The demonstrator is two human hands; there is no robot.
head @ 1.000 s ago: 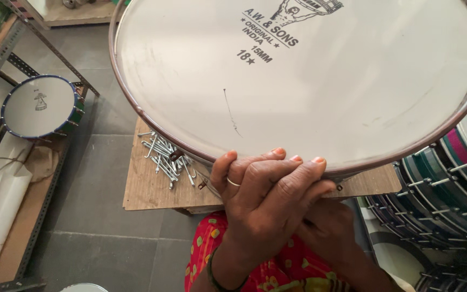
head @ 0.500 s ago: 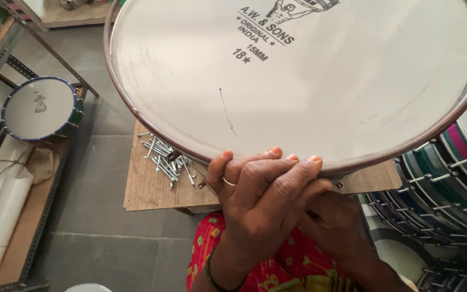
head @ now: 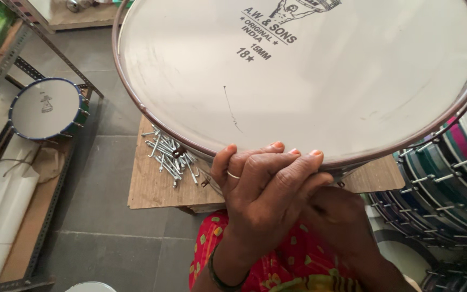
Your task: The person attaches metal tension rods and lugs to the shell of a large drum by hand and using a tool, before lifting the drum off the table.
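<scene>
Left hand (head: 268, 186) clamps fingers over near rim of large white drumhead (head: 320, 70), directly above both hands. Right hand (head: 341, 227) underneath, grip unclear. Metal rods (head: 169, 154) left of hands.

A big white drum (head: 309, 75) fills the upper frame; the left hand (head: 260, 200) grips its near rim, the right hand (head: 341, 227) tucked beneath, metal rods (head: 171, 154) lying centre-left

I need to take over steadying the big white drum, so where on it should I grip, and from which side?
Probably the near rim of the big white drum, from below on the person's side. Its metal hoop is exposed there and the left hand already curls over it, with the right hand tucked beneath. The head is smooth and flat, offering no hold.
</scene>
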